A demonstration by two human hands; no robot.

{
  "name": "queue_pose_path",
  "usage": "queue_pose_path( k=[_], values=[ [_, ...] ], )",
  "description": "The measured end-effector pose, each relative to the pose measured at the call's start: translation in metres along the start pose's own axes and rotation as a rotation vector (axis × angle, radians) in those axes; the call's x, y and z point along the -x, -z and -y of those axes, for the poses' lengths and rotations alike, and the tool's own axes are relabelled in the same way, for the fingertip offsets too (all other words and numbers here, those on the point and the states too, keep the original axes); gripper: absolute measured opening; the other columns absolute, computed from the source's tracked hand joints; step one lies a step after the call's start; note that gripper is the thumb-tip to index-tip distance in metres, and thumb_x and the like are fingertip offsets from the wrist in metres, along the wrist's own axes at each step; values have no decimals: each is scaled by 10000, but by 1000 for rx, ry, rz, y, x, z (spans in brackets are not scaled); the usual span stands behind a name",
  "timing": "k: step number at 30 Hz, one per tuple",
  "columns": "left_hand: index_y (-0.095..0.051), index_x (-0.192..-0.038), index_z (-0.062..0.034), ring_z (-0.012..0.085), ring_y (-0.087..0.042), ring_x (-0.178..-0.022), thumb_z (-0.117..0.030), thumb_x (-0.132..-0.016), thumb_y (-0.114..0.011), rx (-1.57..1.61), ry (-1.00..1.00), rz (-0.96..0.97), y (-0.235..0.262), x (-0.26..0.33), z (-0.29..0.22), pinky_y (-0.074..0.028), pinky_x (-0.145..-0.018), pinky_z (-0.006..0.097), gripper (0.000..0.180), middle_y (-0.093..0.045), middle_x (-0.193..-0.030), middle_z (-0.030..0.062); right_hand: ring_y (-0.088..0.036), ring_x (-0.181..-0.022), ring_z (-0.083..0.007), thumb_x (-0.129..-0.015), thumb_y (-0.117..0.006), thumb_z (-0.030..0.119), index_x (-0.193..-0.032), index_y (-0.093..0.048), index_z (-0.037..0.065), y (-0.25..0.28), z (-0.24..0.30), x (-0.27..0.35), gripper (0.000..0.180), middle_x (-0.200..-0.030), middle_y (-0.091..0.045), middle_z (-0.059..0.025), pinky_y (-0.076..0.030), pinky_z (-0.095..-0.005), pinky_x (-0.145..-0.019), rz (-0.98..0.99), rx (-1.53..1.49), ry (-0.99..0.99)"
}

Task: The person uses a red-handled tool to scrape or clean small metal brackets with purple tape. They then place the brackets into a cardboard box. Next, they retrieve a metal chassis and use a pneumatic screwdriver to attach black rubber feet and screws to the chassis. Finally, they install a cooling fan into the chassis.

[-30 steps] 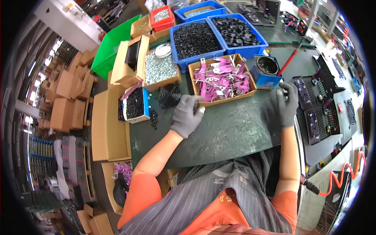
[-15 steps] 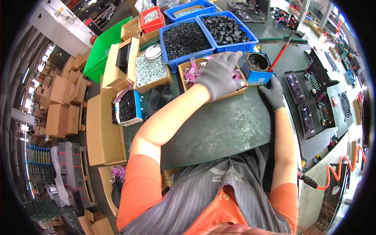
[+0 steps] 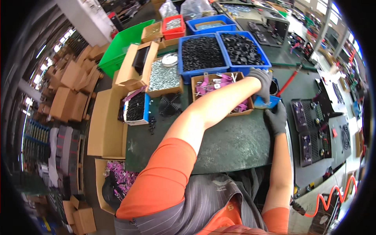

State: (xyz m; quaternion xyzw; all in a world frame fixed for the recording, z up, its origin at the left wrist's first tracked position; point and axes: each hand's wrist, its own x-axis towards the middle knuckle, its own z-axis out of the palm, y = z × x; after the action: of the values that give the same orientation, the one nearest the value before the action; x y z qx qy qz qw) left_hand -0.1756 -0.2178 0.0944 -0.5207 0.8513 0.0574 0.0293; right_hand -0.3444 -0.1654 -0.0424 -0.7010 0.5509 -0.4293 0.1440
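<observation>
My left hand [image 3: 261, 81], in a grey glove, reaches across my body to a small blue box [image 3: 270, 102] at the right of the dark green table [image 3: 231, 145]. Its fingers point down over the box's rim, and what they hold is hidden. My left forearm crosses over a cardboard box of pink parts [image 3: 205, 84]. My gloved right hand [image 3: 277, 119] rests on the table just in front of the blue box, fingers curled, with nothing visible in it.
Two big blue bins of black parts [image 3: 201, 53] [image 3: 243, 49] stand behind, next to a box of silver screws [image 3: 160, 76]. A black fan guard [image 3: 169, 105] and a small box of black parts [image 3: 135, 107] lie at left. Dark panels [image 3: 313, 129] sit at right.
My left hand swung from the table's left side over the pink-parts box to the small blue box. My right hand dropped a little toward me.
</observation>
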Motion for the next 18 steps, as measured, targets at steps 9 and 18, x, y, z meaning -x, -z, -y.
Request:
queue_pose_path(
  k=[9, 18],
  values=[
    [-557, -1164, 40, 274, -597, -1057, -566, -494, -801, 69, 45, 47, 0, -3, -7, -481, -850, 402, 935, -598, -1153, 187, -622, -900, -221, -712, -574, 3, -1097, -566, -14, -8, -33, 0, 385, -974, -633, -135, -475, -325, -829, -65, -223, -77],
    [-653, -1007, 7, 255, -672, -895, -538, -503, -780, 70, 138, -192, 23, 4, 1, -524, -744, 367, 754, -683, -972, 165, -611, -935, -184, -732, -474, -65, -1118, -570, -17, -6, -33, -4, 400, -1004, -631, -115, -470, -305, -863, -25, -207, -130]
  ],
)
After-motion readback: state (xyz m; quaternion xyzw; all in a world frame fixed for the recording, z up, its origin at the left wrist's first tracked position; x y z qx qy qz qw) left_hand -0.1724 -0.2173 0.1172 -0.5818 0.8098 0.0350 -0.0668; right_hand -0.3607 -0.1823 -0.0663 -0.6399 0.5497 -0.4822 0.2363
